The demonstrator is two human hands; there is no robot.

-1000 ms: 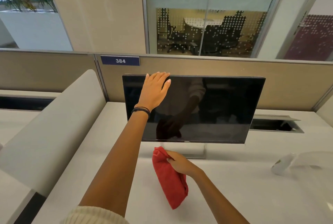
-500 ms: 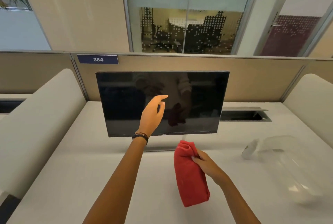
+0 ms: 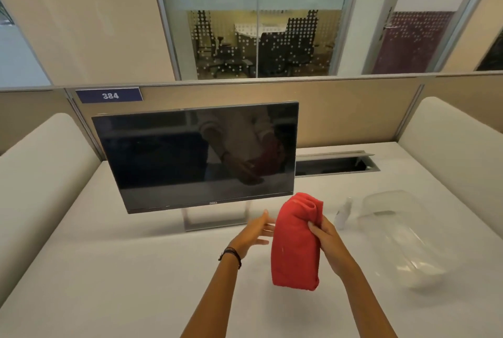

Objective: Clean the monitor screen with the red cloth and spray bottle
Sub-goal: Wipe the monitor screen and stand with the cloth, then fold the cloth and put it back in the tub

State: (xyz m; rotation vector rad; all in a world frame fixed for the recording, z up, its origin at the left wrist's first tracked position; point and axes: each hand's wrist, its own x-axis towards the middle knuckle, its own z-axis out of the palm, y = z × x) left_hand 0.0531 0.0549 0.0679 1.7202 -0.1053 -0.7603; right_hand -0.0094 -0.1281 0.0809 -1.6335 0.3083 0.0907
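A black monitor (image 3: 190, 155) stands on the white desk, its dark screen switched off and tilted slightly. My right hand (image 3: 328, 242) grips a folded red cloth (image 3: 296, 245) that hangs in front of the monitor's lower right corner. Just left of the cloth, my left hand (image 3: 254, 234) is held with fingers spread, at the cloth's edge and holding nothing. A small white spray bottle (image 3: 343, 213) stands on the desk right of the cloth.
A clear plastic container (image 3: 402, 239) lies on the desk at the right, beside the bottle. An open cable slot (image 3: 337, 164) sits behind the monitor's right side. Cream padded dividers (image 3: 40, 174) flank the desk, and a partition (image 3: 353, 111) closes the back.
My left hand came off the monitor's top edge and dropped down to the cloth. My right hand lifted the cloth and shifted it right. The view swung right, showing the bottle and container.
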